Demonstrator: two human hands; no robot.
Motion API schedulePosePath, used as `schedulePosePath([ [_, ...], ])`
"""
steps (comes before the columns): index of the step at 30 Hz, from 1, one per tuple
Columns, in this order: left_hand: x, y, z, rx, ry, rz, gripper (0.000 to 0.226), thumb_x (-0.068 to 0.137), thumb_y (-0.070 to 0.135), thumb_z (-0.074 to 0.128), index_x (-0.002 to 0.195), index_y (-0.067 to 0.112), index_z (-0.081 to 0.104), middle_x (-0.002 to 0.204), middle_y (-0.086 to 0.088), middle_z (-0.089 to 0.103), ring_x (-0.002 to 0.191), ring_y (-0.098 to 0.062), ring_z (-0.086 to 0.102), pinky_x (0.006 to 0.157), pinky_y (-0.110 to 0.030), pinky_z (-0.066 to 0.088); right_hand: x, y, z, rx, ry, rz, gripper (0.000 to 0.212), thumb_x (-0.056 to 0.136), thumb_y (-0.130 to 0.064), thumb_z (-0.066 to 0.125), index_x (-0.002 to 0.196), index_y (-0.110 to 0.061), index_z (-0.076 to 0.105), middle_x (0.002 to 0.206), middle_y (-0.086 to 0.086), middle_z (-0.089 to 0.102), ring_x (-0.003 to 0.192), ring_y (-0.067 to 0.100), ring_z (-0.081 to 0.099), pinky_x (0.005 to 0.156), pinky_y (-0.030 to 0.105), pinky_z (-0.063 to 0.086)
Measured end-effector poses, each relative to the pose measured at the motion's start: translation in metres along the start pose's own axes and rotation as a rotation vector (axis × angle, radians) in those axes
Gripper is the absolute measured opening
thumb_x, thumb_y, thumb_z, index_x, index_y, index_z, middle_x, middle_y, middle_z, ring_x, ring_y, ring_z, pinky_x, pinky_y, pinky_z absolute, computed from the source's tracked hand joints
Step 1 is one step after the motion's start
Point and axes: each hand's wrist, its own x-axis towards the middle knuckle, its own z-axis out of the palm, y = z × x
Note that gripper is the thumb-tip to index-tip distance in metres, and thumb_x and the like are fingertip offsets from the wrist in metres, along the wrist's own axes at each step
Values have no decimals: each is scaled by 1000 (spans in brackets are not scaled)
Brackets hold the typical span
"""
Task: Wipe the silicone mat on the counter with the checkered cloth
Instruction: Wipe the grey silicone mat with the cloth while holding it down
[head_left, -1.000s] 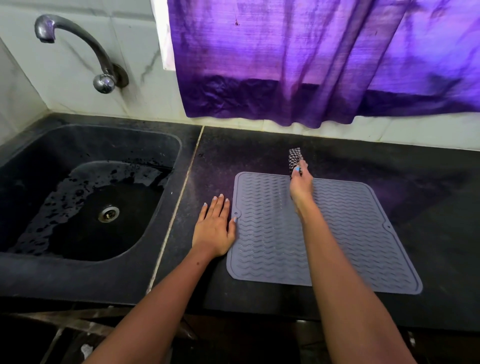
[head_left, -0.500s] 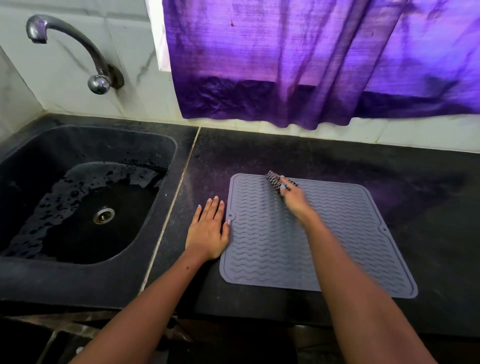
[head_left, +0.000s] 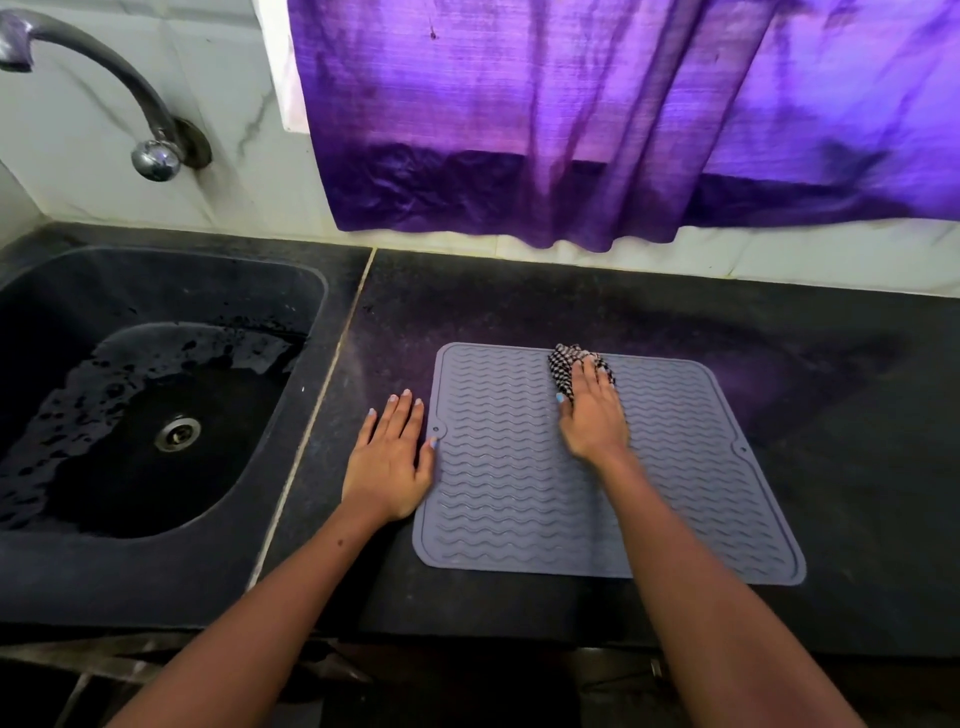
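Note:
A grey silicone mat (head_left: 509, 467) with wavy ridges lies flat on the black counter (head_left: 831, 415). The bunched black-and-white checkered cloth (head_left: 563, 366) rests on the mat near its far edge, partly hidden under my right hand (head_left: 592, 415), which presses down on it with the palm and fingers. My left hand (head_left: 389, 462) lies flat on the counter against the mat's left edge, fingers spread, thumb touching the mat's rim.
A black sink (head_left: 145, 405), wet inside, with a metal drain (head_left: 176, 434) sits to the left. A curved tap (head_left: 150, 150) projects from the tiled wall. A purple curtain (head_left: 623, 130) hangs over the back of the counter.
My right hand has brought the cloth from beyond the mat's far edge onto the mat and now presses it flat. My left hand stayed at the mat's left edge.

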Motion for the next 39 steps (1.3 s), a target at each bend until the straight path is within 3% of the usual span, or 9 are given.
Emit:
schedulePosePath([
  [3,0,-1,0,14,0,-2,85,79,54,-7,149,11,14,159,-3,6,146,-15,0,118,-34,-5,7,4,-11,286,-11,8,51,100,-20,38,148,-11,24,158,4,16,145,20,16,119,34,13],
  [7,0,-1,0,13,0,-5,86,79,55,-7,149,11,15,159,-3,7,146,-14,0,118,-34,-4,11,8,-51,1289,130,347,39,101,-13,35,138,-4,42,133,12,51,108,21,54,99,32,41],
  [11,0,0,0,5,8,-4,86,79,55,-5,149,11,18,158,-4,10,146,-15,3,118,-34,-2,2,32,-71,693,295,293,50,101,-15,35,148,-9,22,157,9,19,143,22,23,116,32,19],
  [17,0,-1,0,-2,14,-1,85,80,56,-3,148,10,21,158,-5,13,146,-16,6,118,-34,-1,-26,44,-20,-21,0,63,62,99,-23,33,150,-8,2,158,15,-5,147,29,2,119,36,3],
  [25,-2,0,0,-9,41,-15,82,82,56,2,147,11,25,156,-4,19,146,-15,11,116,-30,-3,-20,54,-30,103,-75,43,54,101,-25,33,151,-15,14,159,4,2,147,20,7,120,35,10],
  [29,-1,-1,0,-15,43,-19,83,81,57,1,147,12,24,157,-2,18,146,-14,10,116,-29,-3,-9,51,-61,920,-6,332,39,100,-14,37,138,-8,44,135,5,49,118,18,48,91,29,45],
  [31,-2,-1,1,-17,44,-15,84,81,57,2,147,11,26,156,-3,19,145,-14,10,117,-30,-2,-6,54,-79,1191,134,470,36,101,-13,35,133,-2,47,127,5,53,116,22,51,94,34,46],
  [35,-2,-1,2,-24,58,-17,83,82,57,4,146,10,29,155,-5,23,145,-16,14,117,-33,2,-23,69,-91,634,307,331,46,100,-14,36,146,-9,31,155,5,26,142,22,26,116,32,20],
  [39,-2,-1,2,-34,64,-18,84,82,57,5,145,9,30,155,-5,23,145,-17,15,118,-34,4,-48,84,-51,124,66,160,56,100,-20,35,150,-10,12,159,10,2,147,25,5,121,39,8],
])
